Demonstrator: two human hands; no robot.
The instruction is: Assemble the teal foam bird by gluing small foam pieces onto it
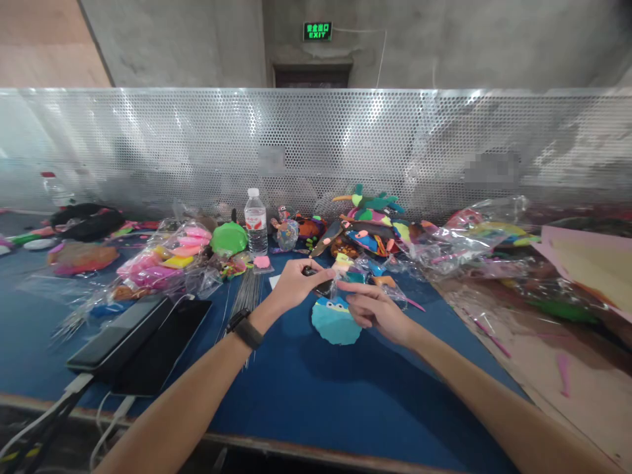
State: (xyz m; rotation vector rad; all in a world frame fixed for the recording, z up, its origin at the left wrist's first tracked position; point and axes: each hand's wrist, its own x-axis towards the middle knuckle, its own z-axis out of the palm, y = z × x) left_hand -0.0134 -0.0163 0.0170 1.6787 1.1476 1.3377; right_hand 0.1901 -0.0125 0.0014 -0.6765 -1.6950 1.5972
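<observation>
My left hand (295, 282) pinches a dark piece (323, 287) between thumb and fingers, with clear plastic close about it; whether the piece is in its wrapper or out of it I cannot tell. My right hand (376, 307) has its index finger stretched toward that piece and the other fingers curled; its thumb is hidden, so I cannot tell whether it grips anything.

Just below my hands, flat on the table (345, 408), lies the blue disc (337, 326). As far as I can judge, its base is done: a light round with a ragged edge, a darker blue band along the top, and two white eyes with dark dots. I see no mouth on the part that shows, though my right fingers cover some of its edge. The dark piece is not on it, so I'd call the work partway, with any dark detail not yet added.

Beyond the disc are an orange bit (385, 281) and a heap of coloured clay (375, 230). To my left lie thin wires (248, 293) and a pink bit (262, 262), with a bottle (255, 227) standing behind.
</observation>
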